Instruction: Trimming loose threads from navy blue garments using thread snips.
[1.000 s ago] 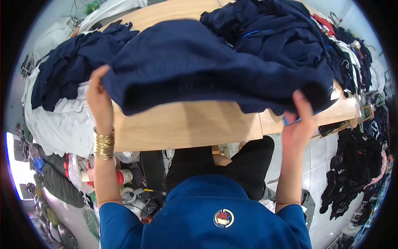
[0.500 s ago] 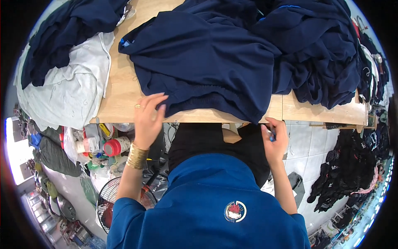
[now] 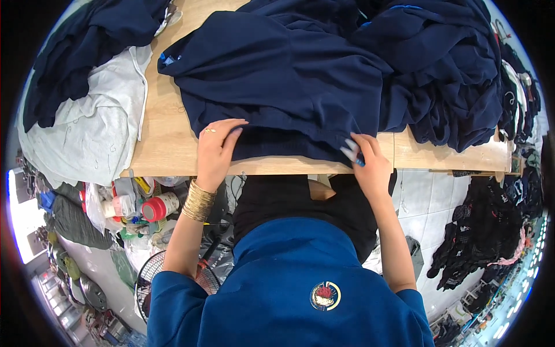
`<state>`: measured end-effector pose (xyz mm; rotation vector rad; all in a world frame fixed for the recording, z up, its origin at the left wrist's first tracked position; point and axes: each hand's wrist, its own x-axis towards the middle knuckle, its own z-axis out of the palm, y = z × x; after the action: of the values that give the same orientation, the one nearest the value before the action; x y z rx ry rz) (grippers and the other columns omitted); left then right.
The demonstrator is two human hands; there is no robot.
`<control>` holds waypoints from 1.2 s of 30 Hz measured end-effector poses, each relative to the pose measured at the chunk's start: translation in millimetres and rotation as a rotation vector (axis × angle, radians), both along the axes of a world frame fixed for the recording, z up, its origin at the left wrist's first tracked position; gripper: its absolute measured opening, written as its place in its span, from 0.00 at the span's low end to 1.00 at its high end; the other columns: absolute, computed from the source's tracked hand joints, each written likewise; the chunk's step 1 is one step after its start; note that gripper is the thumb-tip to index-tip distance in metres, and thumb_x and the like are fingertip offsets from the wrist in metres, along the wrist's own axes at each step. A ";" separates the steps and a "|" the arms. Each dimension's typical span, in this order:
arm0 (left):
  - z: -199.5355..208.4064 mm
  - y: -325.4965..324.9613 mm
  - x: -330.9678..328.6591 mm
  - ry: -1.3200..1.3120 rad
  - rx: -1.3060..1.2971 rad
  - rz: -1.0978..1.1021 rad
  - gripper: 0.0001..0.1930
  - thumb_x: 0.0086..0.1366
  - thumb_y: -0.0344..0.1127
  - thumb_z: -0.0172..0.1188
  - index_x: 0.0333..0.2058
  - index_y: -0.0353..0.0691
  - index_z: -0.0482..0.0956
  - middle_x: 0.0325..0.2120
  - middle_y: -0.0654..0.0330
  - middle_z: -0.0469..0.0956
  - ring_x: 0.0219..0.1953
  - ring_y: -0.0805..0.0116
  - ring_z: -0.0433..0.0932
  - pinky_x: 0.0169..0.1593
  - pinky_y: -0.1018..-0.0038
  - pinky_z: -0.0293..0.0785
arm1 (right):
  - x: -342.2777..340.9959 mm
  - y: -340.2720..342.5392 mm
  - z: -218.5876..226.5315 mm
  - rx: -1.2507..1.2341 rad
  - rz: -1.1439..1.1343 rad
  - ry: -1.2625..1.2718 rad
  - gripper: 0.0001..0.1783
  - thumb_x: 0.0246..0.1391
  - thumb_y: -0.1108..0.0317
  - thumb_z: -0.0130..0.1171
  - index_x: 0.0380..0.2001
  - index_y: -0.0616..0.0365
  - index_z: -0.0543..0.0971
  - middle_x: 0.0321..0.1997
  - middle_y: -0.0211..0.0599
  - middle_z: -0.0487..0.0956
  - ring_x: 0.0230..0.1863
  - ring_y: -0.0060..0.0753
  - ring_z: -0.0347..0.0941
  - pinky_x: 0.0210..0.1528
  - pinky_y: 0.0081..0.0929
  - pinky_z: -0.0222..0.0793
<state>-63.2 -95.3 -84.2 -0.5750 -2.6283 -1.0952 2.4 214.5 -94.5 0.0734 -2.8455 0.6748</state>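
A navy blue garment [image 3: 277, 75] with a gathered elastic-looking band [image 3: 283, 130] lies on the wooden table, the band toward me. At the band's left end, my left hand [image 3: 217, 153] is closed on the fabric, thumb and fingers pinching its edge. My right hand [image 3: 373, 168] is at the band's right end, with its fingertips on the cloth. Tucked in that same hand are small blue-handled thread snips [image 3: 349, 151], their two pale blades pointing toward the garment; part of the handle is hidden by my fingers.
More navy cloth [image 3: 439, 75] is heaped at the right of the table [image 3: 159, 144]. A white cloth [image 3: 110, 110] and a dark garment [image 3: 92, 52] hang over its left side. Below stand a red-capped bottle [image 3: 157, 208] and a wire-guarded fan [image 3: 150, 280]. Black clothes [image 3: 480, 237] lie at right.
Both hands have moved onto the garment's near band and taken hold of it. The right hand came up from the table edge with the snips. The band has been folded or lifted slightly.
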 end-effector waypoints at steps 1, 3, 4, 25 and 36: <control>2.4 -1.1 -0.9 0.002 0.002 -0.002 0.08 0.59 0.31 0.56 0.38 0.40 0.77 0.33 0.63 0.79 0.36 0.66 0.75 0.41 0.73 0.66 | -5.3 7.0 -0.5 0.002 -0.002 0.002 0.23 0.40 0.76 0.61 0.44 0.50 0.75 0.38 0.30 0.74 0.34 0.33 0.75 0.34 0.26 0.71; 7.4 -9.1 -1.8 -0.503 0.507 0.335 0.08 0.63 0.33 0.54 0.37 0.36 0.77 0.34 0.63 0.79 0.36 0.73 0.76 0.41 0.78 0.68 | -15.4 23.7 1.7 -0.580 -0.208 -0.157 0.10 0.46 0.73 0.60 0.35 0.56 0.78 0.27 0.26 0.74 0.30 0.19 0.70 0.33 0.18 0.64; 8.8 -17.9 -4.6 -0.505 0.505 0.340 0.08 0.63 0.33 0.54 0.37 0.36 0.77 0.34 0.63 0.79 0.36 0.73 0.76 0.41 0.78 0.68 | -20.5 21.6 17.8 -1.057 -0.374 -0.254 0.03 0.50 0.70 0.60 0.28 0.58 0.79 0.22 0.21 0.71 0.29 0.11 0.63 0.32 0.12 0.57; 22.0 -45.3 -20.0 -0.740 1.098 0.227 0.14 0.64 0.36 0.54 0.41 0.30 0.77 0.39 0.58 0.79 0.40 0.74 0.76 0.47 0.79 0.67 | -40.9 33.3 43.2 -1.211 -0.448 -0.258 0.08 0.44 0.61 0.64 0.23 0.52 0.79 0.18 0.15 0.69 0.16 0.08 0.57 0.17 0.12 0.46; 1.0 -1.5 -39.3 -0.167 -0.106 0.254 0.11 0.55 0.35 0.59 0.38 0.43 0.76 0.35 0.62 0.77 0.39 0.66 0.74 0.44 0.71 0.65 | -61.2 7.5 17.9 -0.252 -0.281 -0.141 0.18 0.45 0.55 0.64 0.30 0.58 0.76 0.26 0.38 0.72 0.29 0.39 0.73 0.31 0.30 0.67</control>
<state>-102.5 -96.7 -83.2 -0.1661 -2.8170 -0.9682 -58.9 222.0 -76.6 -0.4204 -2.7920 0.9984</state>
